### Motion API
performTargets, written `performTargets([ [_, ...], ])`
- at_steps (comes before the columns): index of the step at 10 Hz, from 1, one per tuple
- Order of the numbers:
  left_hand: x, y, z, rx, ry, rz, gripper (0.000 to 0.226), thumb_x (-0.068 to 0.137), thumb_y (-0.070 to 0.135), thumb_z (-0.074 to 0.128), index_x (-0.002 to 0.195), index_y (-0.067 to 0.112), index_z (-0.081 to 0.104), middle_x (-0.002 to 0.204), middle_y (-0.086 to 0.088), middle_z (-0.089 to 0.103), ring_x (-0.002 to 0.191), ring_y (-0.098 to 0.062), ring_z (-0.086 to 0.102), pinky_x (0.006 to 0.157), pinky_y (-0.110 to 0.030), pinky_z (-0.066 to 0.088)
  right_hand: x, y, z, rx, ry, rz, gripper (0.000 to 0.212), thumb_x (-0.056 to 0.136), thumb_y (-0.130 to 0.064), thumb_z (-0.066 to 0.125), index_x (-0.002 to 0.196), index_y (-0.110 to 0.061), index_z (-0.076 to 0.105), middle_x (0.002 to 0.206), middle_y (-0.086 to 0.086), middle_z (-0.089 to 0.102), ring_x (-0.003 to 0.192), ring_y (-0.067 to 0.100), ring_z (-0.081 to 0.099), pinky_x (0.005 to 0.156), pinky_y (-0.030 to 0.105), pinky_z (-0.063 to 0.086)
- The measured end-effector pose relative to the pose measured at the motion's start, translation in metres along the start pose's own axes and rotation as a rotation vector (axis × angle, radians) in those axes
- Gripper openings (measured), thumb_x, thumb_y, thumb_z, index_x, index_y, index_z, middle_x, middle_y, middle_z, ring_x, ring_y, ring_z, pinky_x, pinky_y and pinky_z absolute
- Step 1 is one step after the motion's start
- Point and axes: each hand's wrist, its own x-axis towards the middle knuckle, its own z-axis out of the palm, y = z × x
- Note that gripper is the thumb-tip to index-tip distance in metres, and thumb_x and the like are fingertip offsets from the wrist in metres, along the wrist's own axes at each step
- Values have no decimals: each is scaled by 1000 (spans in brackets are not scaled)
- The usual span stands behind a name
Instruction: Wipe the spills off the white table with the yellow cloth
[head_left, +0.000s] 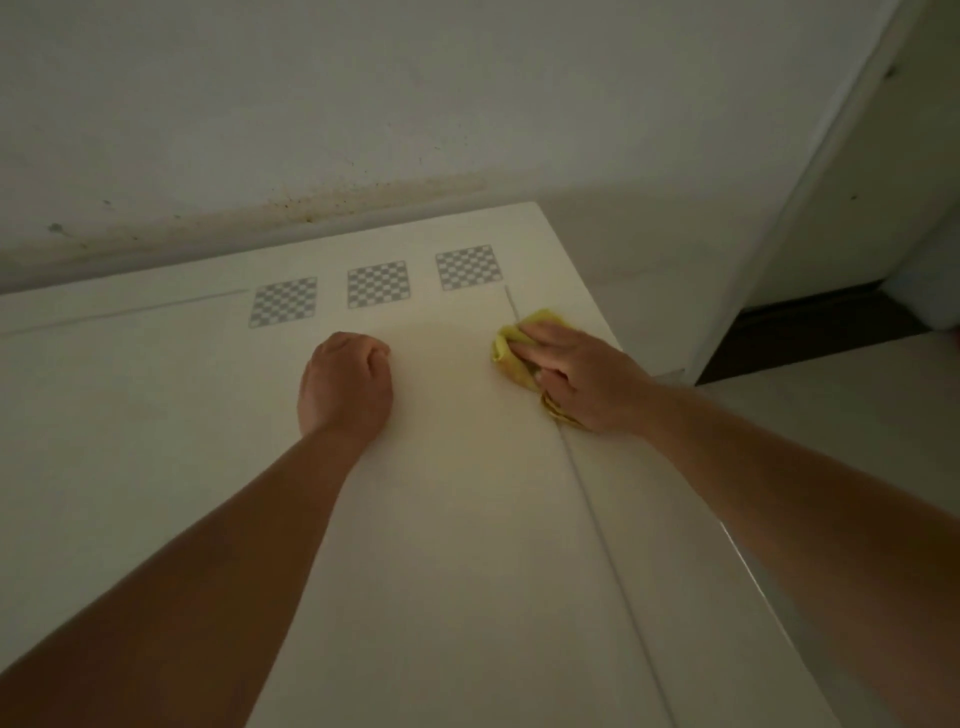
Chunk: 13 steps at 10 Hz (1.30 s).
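Observation:
The yellow cloth (511, 349) lies bunched on the white table (441, 519) near its right edge, over a thin seam in the top. My right hand (582, 371) presses down on the cloth and grips it, and most of the cloth is hidden under the palm. My left hand (345, 384) rests on the table as a closed fist with nothing in it, a little left of the cloth. No spill is plain to see in the dim light.
Three checkerboard markers (377, 284) sit in a row at the far side of the table. A stained wall (363, 130) rises behind. The table's right edge drops to a pale floor (831, 415), with a door frame (810, 182) at the right.

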Motion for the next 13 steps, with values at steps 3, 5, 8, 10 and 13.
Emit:
performTargets([
  [3,-133,-4,-52,-82,-49,126,25,84,13,49,105,12,62,117,-13,62,111,-31,52,94,-38,41,-152,-90,15,17,-6,88,46,95,-14,41,140,-20,33,154,4,24,143,16,14,117,33,11],
  [5,-215,-20,-112,-88,-106,172,26,88,20,46,110,17,59,122,-7,58,115,-26,49,94,-39,41,-268,-157,30,48,21,173,47,95,-17,43,139,-27,33,153,-4,24,143,12,11,117,38,17],
  [8,-258,-17,-188,-90,-146,263,31,89,26,44,118,18,54,126,-8,56,117,-27,49,95,-42,42,-315,-220,51,7,88,397,48,96,-22,40,142,-25,28,156,-1,19,143,17,10,115,31,12],
  [10,-280,-5,-214,-75,-182,322,32,89,28,43,119,19,52,125,-7,56,116,-26,49,94,-42,42,-305,-266,74,-4,31,480,48,96,-29,34,143,-26,25,157,-2,12,144,20,5,116,35,12],
  [13,-279,18,-269,-102,-140,357,33,90,31,42,120,20,49,122,-5,58,113,-25,51,95,-44,44,-271,-336,15,230,-63,590,46,91,-48,37,107,-14,63,127,10,59,112,28,54,93,38,44],
])
